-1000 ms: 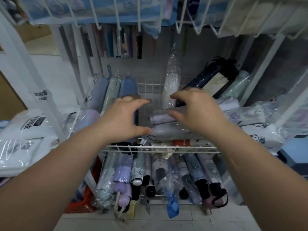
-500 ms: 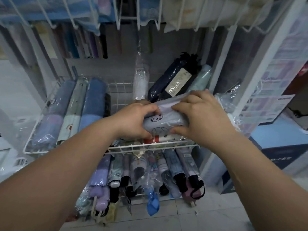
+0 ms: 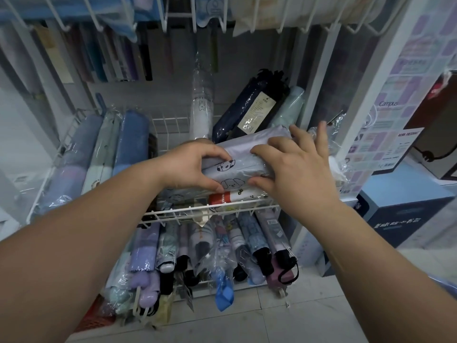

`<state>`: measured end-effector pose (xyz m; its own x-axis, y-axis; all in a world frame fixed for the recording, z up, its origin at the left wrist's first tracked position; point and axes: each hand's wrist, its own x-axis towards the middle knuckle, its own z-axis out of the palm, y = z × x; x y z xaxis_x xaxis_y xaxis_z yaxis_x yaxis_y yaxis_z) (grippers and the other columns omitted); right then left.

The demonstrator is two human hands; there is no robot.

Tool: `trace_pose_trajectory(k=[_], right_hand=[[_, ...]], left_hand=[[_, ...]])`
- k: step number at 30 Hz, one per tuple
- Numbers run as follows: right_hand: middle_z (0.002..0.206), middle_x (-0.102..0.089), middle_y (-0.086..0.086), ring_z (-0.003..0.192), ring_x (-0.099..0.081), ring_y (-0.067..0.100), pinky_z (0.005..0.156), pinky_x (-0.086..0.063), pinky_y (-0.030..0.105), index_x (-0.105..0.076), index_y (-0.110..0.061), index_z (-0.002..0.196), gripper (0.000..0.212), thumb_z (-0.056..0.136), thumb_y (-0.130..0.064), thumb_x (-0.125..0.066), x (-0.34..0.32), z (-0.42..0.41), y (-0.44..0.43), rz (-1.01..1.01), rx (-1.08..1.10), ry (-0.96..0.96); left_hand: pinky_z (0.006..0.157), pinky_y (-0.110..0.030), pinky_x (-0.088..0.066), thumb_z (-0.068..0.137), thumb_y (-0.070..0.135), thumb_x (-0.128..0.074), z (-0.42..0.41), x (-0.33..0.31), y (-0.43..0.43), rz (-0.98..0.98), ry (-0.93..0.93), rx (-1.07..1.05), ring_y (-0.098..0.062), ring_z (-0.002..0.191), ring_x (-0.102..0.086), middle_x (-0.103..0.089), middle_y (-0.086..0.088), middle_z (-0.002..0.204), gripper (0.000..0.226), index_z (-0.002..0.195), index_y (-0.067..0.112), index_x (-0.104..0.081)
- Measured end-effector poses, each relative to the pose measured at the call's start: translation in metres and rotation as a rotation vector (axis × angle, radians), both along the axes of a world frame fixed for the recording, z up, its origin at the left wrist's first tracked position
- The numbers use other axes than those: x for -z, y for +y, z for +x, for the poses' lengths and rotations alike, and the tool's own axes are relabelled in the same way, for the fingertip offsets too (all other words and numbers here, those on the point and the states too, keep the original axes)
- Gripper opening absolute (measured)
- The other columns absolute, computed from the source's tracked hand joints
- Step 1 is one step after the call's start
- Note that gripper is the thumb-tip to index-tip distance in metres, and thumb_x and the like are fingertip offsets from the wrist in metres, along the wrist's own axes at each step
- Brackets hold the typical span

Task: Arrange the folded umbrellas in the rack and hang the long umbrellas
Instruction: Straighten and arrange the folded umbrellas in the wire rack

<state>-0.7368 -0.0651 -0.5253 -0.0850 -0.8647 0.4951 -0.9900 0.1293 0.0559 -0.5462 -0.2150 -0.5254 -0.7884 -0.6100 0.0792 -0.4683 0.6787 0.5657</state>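
A pale lilac folded umbrella [image 3: 236, 167] in clear wrap, printed with dog faces, lies crosswise on top of others in the white wire rack basket [image 3: 210, 211]. My left hand [image 3: 190, 165] grips its left end, thumb underneath and fingers curled over the top. My right hand [image 3: 294, 167] holds its right part, thumb below, fingers spread over the top. A navy folded umbrella [image 3: 249, 112] and a mint one [image 3: 288, 107] lean at the back of the basket. Blue and grey folded umbrellas [image 3: 131, 139] lie in a row at the basket's left.
A lower shelf holds several wrapped folded umbrellas [image 3: 212, 253] with handles pointing outward. Wire baskets [image 3: 178, 18] hang overhead, with long umbrellas [image 3: 99, 60] hanging behind. A white upright post [image 3: 371, 95] and blue boxes [image 3: 400, 214] stand at right. Tiled floor lies below.
Both hands went from hovering over the basket to taking hold of the lilac dog-print umbrella. The view shifted right, and my right fingers have spread over the umbrella's top.
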Motion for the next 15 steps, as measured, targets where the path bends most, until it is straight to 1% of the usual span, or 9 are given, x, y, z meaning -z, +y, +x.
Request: trace_pose_trajectory(k=[3,5,7,9,10,12,13,14,15], right_hand=[[0.124,-0.064,0.007,0.134,-0.044,0.042,0.121,-0.007,0.063,-0.067,-0.029,0.124,0.059,0.074,-0.058,-0.076,0.005,0.004,-0.002,-0.098,-0.004,-0.038],[0.121,-0.063,0.008,0.127,-0.048,0.039,0.12,-0.021,0.058,-0.066,-0.023,0.125,0.061,0.073,-0.049,-0.082,0.007,0.005,-0.003,-0.181,-0.017,-0.081],[0.12,-0.06,0.01,0.118,-0.052,0.035,0.108,-0.041,0.05,-0.063,-0.017,0.127,0.062,0.073,-0.039,-0.086,0.004,0.006,-0.004,-0.288,-0.06,-0.183],[0.126,-0.056,0.01,0.117,-0.053,0.03,0.099,-0.048,0.044,-0.057,-0.017,0.134,0.066,0.077,-0.033,-0.085,-0.003,0.01,-0.005,-0.373,-0.111,-0.324],[0.131,-0.054,0.007,0.119,-0.053,0.026,0.098,-0.049,0.041,-0.052,-0.021,0.14,0.069,0.079,-0.033,-0.083,-0.007,0.013,-0.007,-0.392,-0.132,-0.417],[0.137,-0.051,-0.001,0.12,-0.057,0.015,0.098,-0.052,0.038,-0.035,-0.034,0.149,0.079,0.084,-0.035,-0.079,-0.017,0.024,-0.011,-0.404,-0.178,-0.711],[0.136,-0.054,-0.006,0.116,-0.061,0.01,0.097,-0.055,0.038,-0.028,-0.04,0.151,0.082,0.085,-0.038,-0.077,-0.02,0.03,-0.015,-0.388,-0.202,-0.892],[0.131,-0.06,-0.009,0.11,-0.065,0.006,0.094,-0.057,0.04,-0.024,-0.045,0.15,0.081,0.086,-0.041,-0.075,-0.022,0.037,-0.02,-0.351,-0.224,-1.068],[0.125,-0.065,-0.01,0.106,-0.068,0.005,0.092,-0.058,0.043,-0.026,-0.048,0.147,0.077,0.086,-0.047,-0.072,-0.022,0.042,-0.025,-0.298,-0.253,-1.225]], left_hand=[[0.107,-0.041,-0.045,0.064,0.036,-0.093,0.001,0.004,0.001,-0.052,0.031,-0.028,-0.011,0.117,-0.056,-0.058,0.012,0.122,0.057,0.107,0.053,-0.06],[0.106,-0.042,-0.046,0.064,0.034,-0.093,0.001,0.004,0.003,-0.071,0.078,-0.049,-0.011,0.116,-0.058,-0.061,0.013,0.12,0.056,0.106,0.053,-0.06],[0.108,-0.039,-0.046,0.064,0.03,-0.093,0.001,0.0,0.007,-0.068,0.15,-0.081,-0.01,0.117,-0.058,-0.062,0.013,0.121,0.057,0.104,0.052,-0.06],[0.108,-0.028,-0.044,0.065,0.027,-0.093,0.002,-0.007,0.011,-0.055,0.239,-0.125,-0.005,0.117,-0.057,-0.062,0.013,0.121,0.056,0.108,0.045,-0.061],[0.104,-0.02,-0.044,0.066,0.026,-0.093,0.002,-0.011,0.014,-0.044,0.284,-0.157,-0.001,0.114,-0.058,-0.062,0.015,0.12,0.056,0.109,0.042,-0.061],[0.093,-0.006,-0.04,0.067,0.028,-0.093,0.003,-0.021,0.018,0.0,0.37,-0.214,0.009,0.107,-0.058,-0.063,0.021,0.117,0.056,0.112,0.038,-0.062],[0.091,-0.005,-0.041,0.067,0.029,-0.092,0.003,-0.026,0.02,0.027,0.411,-0.236,0.011,0.106,-0.058,-0.064,0.022,0.116,0.056,0.115,0.034,-0.064],[0.092,-0.009,-0.043,0.067,0.03,-0.092,0.003,-0.031,0.022,0.048,0.447,-0.251,0.01,0.107,-0.06,-0.066,0.021,0.116,0.057,0.118,0.031,-0.065],[0.094,-0.015,-0.047,0.068,0.031,-0.092,0.003,-0.036,0.025,0.065,0.48,-0.261,0.006,0.106,-0.063,-0.069,0.018,0.115,0.056,0.119,0.027,-0.068]])
